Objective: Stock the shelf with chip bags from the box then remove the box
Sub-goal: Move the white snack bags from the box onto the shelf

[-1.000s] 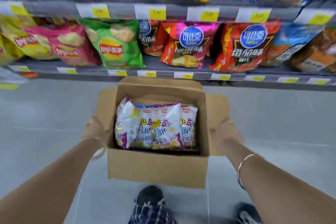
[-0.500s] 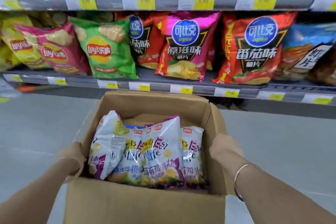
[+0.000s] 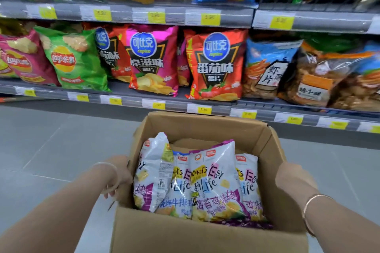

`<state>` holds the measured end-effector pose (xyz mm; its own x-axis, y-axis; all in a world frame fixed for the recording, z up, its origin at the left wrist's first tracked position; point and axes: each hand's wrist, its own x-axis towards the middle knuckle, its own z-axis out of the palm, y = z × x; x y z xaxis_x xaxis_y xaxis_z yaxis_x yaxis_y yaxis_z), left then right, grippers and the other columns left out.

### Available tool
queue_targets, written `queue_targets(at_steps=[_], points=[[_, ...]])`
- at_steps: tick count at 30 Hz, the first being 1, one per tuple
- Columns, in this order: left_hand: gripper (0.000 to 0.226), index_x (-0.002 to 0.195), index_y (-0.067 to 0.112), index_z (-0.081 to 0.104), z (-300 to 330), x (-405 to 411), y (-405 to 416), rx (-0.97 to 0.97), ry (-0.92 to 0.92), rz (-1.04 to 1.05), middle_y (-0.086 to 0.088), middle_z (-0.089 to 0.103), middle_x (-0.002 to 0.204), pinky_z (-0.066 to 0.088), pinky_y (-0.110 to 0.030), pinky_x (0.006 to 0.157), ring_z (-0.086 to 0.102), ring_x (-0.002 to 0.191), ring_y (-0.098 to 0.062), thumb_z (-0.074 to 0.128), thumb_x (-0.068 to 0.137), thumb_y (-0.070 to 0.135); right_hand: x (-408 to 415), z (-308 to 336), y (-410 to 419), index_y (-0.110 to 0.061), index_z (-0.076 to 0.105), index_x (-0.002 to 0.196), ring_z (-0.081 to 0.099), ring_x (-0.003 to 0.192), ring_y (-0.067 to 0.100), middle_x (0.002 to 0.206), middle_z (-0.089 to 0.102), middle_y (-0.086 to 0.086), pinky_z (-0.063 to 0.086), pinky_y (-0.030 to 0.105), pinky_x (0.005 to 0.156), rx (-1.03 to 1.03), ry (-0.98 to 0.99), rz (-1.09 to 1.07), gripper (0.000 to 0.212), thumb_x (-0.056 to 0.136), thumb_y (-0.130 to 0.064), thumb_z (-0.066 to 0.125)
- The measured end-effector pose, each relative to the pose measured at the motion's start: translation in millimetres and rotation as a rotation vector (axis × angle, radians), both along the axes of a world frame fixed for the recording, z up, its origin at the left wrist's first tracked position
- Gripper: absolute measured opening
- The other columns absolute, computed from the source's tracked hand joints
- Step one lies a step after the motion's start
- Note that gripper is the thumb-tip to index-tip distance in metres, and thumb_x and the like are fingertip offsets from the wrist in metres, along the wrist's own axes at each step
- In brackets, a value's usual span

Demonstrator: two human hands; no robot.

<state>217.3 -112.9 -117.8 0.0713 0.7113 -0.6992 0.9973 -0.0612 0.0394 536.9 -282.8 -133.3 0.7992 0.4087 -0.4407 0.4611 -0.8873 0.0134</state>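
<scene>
left grip (image 3: 118, 176) | right grip (image 3: 294, 178) | box (image 3: 205, 236) held between

Both bare forearms reach in from the bottom corners of the frame. The left hand (image 3: 119, 174) sits left of centre, fingers curled downward, a thin bangle on its wrist. The right hand (image 3: 292, 178) sits at the right, fingers out of sight, a bracelet on its wrist.

Bare arms, a thin bangle (image 3: 308, 209) on each wrist.
</scene>
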Motion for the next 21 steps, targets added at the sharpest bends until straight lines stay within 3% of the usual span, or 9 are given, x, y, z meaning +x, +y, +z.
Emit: queue_targets(at_steps=[4,6,8,11,14,16,18,19,21], points=[[0.024,0.097,-0.002,0.044,1.9,50.3,-19.9,-0.081,0.016,-0.007,-0.021,0.058,0.072,0.058,-0.046,0.067,0.062,0.057,-0.028,0.059,0.080,0.009,46.3,-6.2,-22.5,-0.002,0.055,0.125,0.053,0.121,0.033,0.130,0.056,0.014,0.045,0.039,0.096,-0.015,-0.030,-0.050,0.037,0.090,-0.004,0.045],[0.026,0.096,-0.001,0.044,5.2,70.5,-28.2,-0.147,0.030,-0.011,-0.024,0.061,0.080,0.058,-0.048,0.073,0.064,0.060,-0.029,0.061,0.081,0.012,63.2,-8.8,-30.6,-0.001,0.054,0.125,0.054,0.121,0.034,0.129,0.056,0.014,0.045,0.041,0.095,-0.016,-0.056,-0.071,0.037,0.089,-0.001,0.045],[0.038,0.107,-0.002,0.047,9.5,84.7,-33.3,-0.191,0.100,-0.048,-0.025,0.065,0.090,0.057,-0.047,0.077,0.066,0.074,-0.033,0.065,0.082,0.020,72.6,-11.6,-36.0,0.002,0.045,0.132,0.051,0.124,0.036,0.133,0.053,0.016,0.043,0.046,0.099,-0.032,-0.076,-0.092,0.043,0.089,-0.001,0.045],[0.055,0.119,0.009,0.051,19.5,109.3,-33.7,-0.002,0.293,-0.271,-0.012,0.064,0.099,0.054,-0.033,0.074,0.062,0.085,-0.028,0.062,0.079,0.045,69.7,-9.0,-38.0,0.000,0.026,0.140,0.037,0.133,0.037,0.142,0.042,0.020,0.031,0.050,0.109,-0.064,-0.238,0.009,0.057,0.092,-0.024,0.045],[0.038,0.092,0.016,0.059,16.6,157.9,-33.1,0.178,0.061,-0.314,0.000,0.061,0.077,0.052,-0.029,0.072,0.060,0.071,-0.021,0.053,0.079,0.051,51.1,-9.3,-27.5,-0.009,0.042,0.124,0.040,0.122,0.033,0.132,0.044,0.015,0.034,0.042,0.101,0.066,-0.312,0.190,0.056,0.088,-0.053,0.044],[0.035,0.095,0.009,0.064,7.6,190.8,-43.5,0.010,-0.170,-0.140,-0.003,0.058,0.070,0.047,-0.027,0.061,0.057,0.062,-0.021,0.058,0.084,0.042,38.9,-14.2,-16.2,-0.009,0.052,0.112,0.044,0.113,0.035,0.124,0.046,0.018,0.037,0.042,0.094,0.150,-0.282,0.173,0.065,0.077,-0.064,0.053],[0.039,0.095,0.004,0.062,-7.0,210.9,-59.1,-0.109,-0.220,-0.016,-0.005,0.057,0.066,0.044,-0.027,0.056,0.057,0.059,-0.021,0.057,0.087,0.042,24.4,-18.4,-7.5,-0.004,0.060,0.098,0.052,0.104,0.038,0.113,0.054,0.024,0.043,0.043,0.088,0.294,-0.318,0.215,0.066,0.066,-0.061,0.068],[0.039,0.095,0.005,0.059,-17.1,215.4,-65.9,-0.136,-0.192,-0.015,-0.004,0.056,0.060,0.042,-0.025,0.053,0.055,0.053,-0.019,0.051,0.090,0.042,18.3,-22.8,-4.2,-0.003,0.061,0.102,0.052,0.107,0.038,0.116,0.055,0.024,0.043,0.044,0.090,0.345,-0.329,0.261,0.069,0.067,-0.061,0.068],[0.040,0.128,0.009,0.046,-41.8,217.7,-75.0,-0.194,-0.159,0.004,-0.005,0.050,0.063,0.038,-0.023,0.050,0.047,0.048,-0.016,0.040,0.097,0.033,6.1,-35.0,2.2,-0.005,0.046,0.127,0.042,0.124,0.032,0.132,0.046,0.016,0.037,0.041,0.101,0.348,-0.074,0.219,0.084,0.074,-0.068,0.056]])
